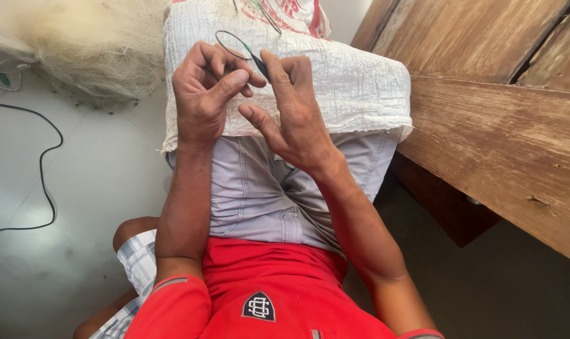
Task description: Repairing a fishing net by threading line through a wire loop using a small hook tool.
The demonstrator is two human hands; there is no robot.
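Both my hands are raised over a white woven sack (354, 94) draped across my lap. My left hand (204, 94) pinches a thin dark cord (233, 45) that curls into a small loop above my fingers. My right hand (291, 113) meets it fingertip to fingertip, pinching a slim dark green needle-like tool (260, 63) attached to the same cord. The fingers of both hands touch around the cord. What lies under the sack is hidden.
A heap of pale fishing net (78, 44) lies on the light floor at upper left. A black cable (43, 163) snakes over the floor at left. A worn wooden plank structure (498, 138) runs along the right.
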